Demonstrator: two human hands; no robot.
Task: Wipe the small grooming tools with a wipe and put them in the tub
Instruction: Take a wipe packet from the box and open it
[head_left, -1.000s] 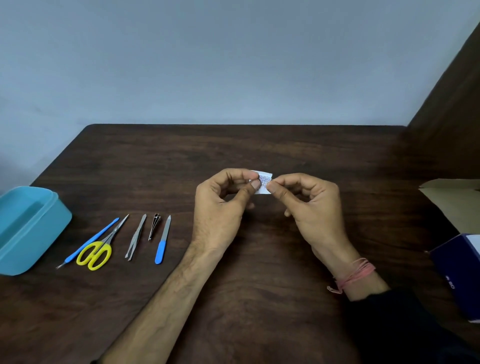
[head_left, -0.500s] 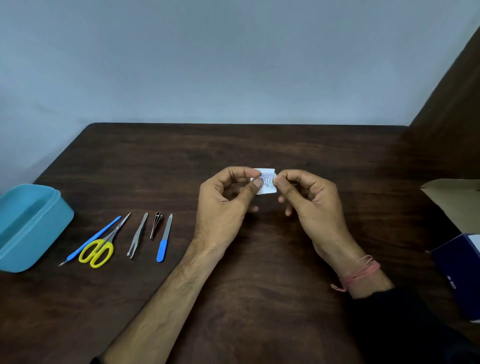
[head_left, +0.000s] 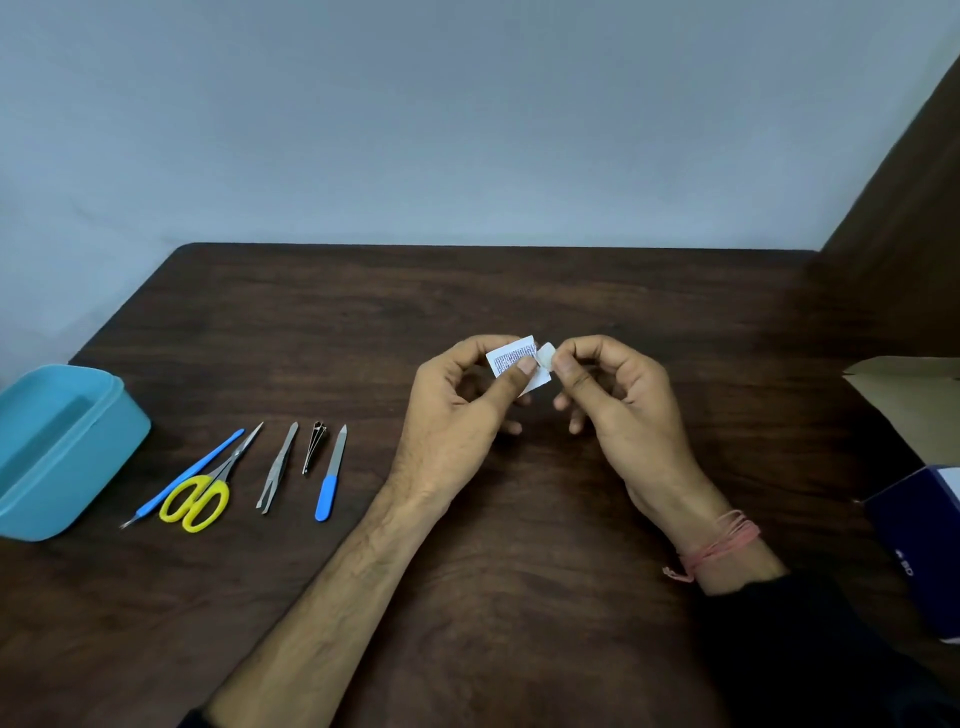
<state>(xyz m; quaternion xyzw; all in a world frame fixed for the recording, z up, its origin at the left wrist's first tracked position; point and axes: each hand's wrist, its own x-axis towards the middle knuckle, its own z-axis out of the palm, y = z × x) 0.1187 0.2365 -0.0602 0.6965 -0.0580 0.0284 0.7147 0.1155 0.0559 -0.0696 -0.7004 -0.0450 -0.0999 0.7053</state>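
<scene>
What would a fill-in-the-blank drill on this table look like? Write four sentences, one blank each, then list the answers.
1. Both hands pinch a small white ____ above the table.
2. The scissors have ____ handles.
3. The tub stands at the table's ____ edge.
4. The number of tools lying in a row beside the tub is ____.

Answers: sachet; yellow; left; five

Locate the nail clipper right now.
Head view, left of centre on the table: the nail clipper lies between the tweezers and the blue-handled nail file, left of both hands.
</scene>
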